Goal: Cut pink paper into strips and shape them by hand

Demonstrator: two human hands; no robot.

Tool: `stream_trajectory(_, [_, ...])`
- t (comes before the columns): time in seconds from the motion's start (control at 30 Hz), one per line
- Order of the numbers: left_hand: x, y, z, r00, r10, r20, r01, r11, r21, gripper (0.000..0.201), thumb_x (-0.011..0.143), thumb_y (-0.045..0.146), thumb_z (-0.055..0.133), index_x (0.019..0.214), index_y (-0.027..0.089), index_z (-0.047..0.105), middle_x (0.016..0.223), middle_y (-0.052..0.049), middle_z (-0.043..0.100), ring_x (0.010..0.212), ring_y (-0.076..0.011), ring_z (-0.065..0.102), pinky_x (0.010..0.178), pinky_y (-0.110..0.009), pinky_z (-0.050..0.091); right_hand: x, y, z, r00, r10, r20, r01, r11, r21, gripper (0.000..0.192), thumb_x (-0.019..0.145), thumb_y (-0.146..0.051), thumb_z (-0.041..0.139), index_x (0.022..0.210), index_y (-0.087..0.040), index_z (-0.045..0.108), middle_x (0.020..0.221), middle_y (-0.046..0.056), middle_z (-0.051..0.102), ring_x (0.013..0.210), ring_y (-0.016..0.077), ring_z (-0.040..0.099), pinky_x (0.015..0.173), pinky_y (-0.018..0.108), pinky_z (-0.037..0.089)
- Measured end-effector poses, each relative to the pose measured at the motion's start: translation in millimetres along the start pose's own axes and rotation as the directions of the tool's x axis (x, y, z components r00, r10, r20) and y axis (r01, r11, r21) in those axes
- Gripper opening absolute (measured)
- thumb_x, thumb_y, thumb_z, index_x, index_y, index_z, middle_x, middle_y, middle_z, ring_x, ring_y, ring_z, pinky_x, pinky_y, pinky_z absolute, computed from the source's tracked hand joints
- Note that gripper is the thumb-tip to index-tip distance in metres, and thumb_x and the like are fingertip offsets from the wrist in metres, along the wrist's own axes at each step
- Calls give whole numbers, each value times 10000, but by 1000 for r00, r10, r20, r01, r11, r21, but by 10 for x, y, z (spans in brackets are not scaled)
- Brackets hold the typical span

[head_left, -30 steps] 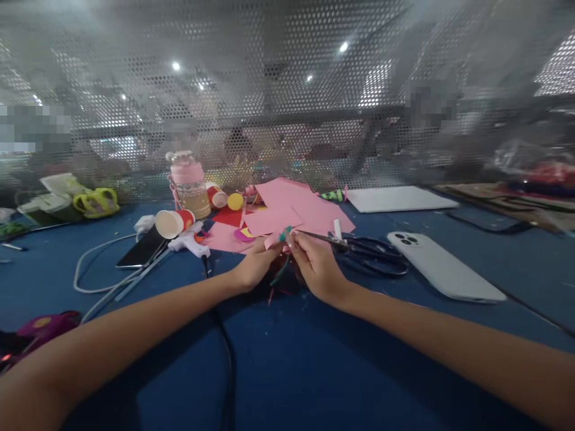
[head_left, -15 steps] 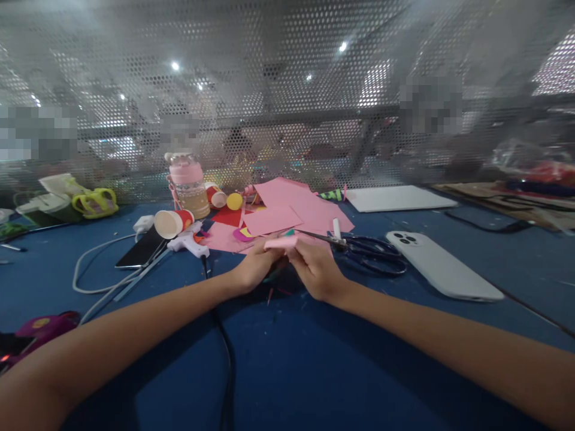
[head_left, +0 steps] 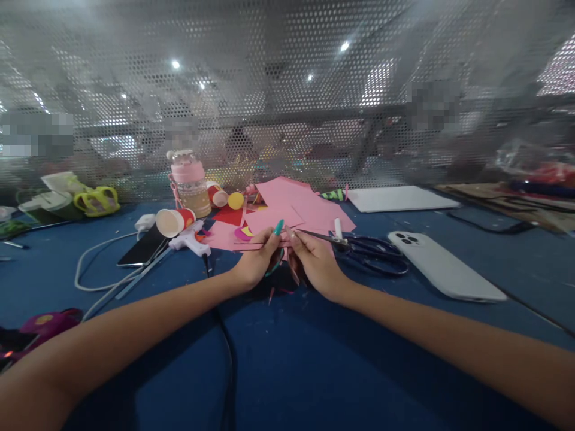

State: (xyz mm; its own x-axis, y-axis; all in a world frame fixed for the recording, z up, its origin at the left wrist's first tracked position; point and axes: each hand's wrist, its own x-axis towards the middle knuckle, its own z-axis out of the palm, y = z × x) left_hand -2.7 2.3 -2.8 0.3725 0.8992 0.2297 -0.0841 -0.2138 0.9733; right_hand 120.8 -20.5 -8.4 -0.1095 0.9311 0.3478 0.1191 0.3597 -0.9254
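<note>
Close together at the middle of the table are my left hand point(head_left: 256, 263) and my right hand point(head_left: 318, 263), thumbs up and fingers curled. Between them they pinch a small piece of pink paper point(head_left: 284, 243), mostly covered by the fingers and seen nearly edge-on. A teal nail shows on my left thumb. Right behind the hands lies a pile of pink paper sheets point(head_left: 309, 206). Dark-handled scissors point(head_left: 375, 254) lie just right of my right hand, their blades pointing toward it. A white glue gun point(head_left: 192, 240) rests left of my left hand.
Left stand a pink-lidded bottle point(head_left: 188, 182) and a tipped paper cup point(head_left: 171, 222), near a black phone point(head_left: 141, 246) and white cable. On the right lie a white phone point(head_left: 444, 266) and a white board point(head_left: 399, 198). A perforated screen point(head_left: 287, 90) rises behind.
The pink paper between my hands has tipped from showing its flat face to nearly edge-on. My thumbs have come up on top, tips close together. The things on the table stay put.
</note>
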Motion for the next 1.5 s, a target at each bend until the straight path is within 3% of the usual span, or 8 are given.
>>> stream_trajectory(0.4, [-22,35,-2,993,104,-48,-97,986,133,351,777,454,513,598,174,402,447,81,377,373,-37,305,357,-182,229,17,7,-3,1000,9,-6,-9,996,89,441,734,-626,464,623,-200,443,416,-69,430,313,70,381,298,196,304])
stream_trajectory(0.6, [-19,29,8,995,85,-44,-78,986,146,353,789,462,492,604,178,390,453,80,362,376,-41,291,369,-185,233,4,-4,-8,993,68,95,-89,969,229,386,738,-585,504,677,-210,437,409,-86,445,272,79,394,257,199,290])
stream_trajectory(0.9, [-40,40,-7,966,257,10,-255,953,164,362,780,509,477,648,175,429,550,51,411,502,-73,383,473,-207,327,-21,20,74,982,119,147,-172,886,431,395,678,-582,578,814,-221,498,465,-97,471,309,77,448,283,192,362])
stream_trajectory(1.07, [-89,24,8,983,168,78,-177,977,118,322,796,516,445,779,202,374,578,64,439,434,-72,421,438,-211,352,-56,36,100,964,128,232,-227,851,474,407,660,-598,585,741,-213,481,432,-95,469,283,78,432,256,184,317])
stream_trajectory(1.23, [-80,-7,3,973,231,-20,-222,954,202,297,793,455,491,919,200,404,757,17,482,612,-98,505,576,-229,437,-62,49,106,944,111,311,-263,823,504,421,659,-594,587,617,-200,448,373,-78,484,257,73,419,243,167,257])
stream_trajectory(1.37, [-67,39,1,933,340,120,-360,896,260,363,816,505,418,832,167,548,864,-63,563,833,-168,531,777,-282,430,-48,49,107,942,141,304,-279,832,480,443,652,-596,589,547,-194,434,341,-75,459,234,59,361,250,176,252])
stream_trajectory(1.43, [-64,49,2,938,288,191,-328,917,227,442,821,541,371,804,156,586,779,-60,590,747,-172,551,714,-283,447,-41,54,107,944,168,284,-288,841,459,441,658,-589,587,538,-194,434,340,-73,451,239,60,356,256,183,257])
stream_trajectory(1.5, [-58,41,1,959,221,177,-257,941,220,486,807,570,370,809,145,603,687,-43,588,629,-158,547,612,-270,451,-35,67,108,941,188,283,-304,838,453,433,682,-589,560,552,-195,437,359,-67,458,249,65,363,261,190,266])
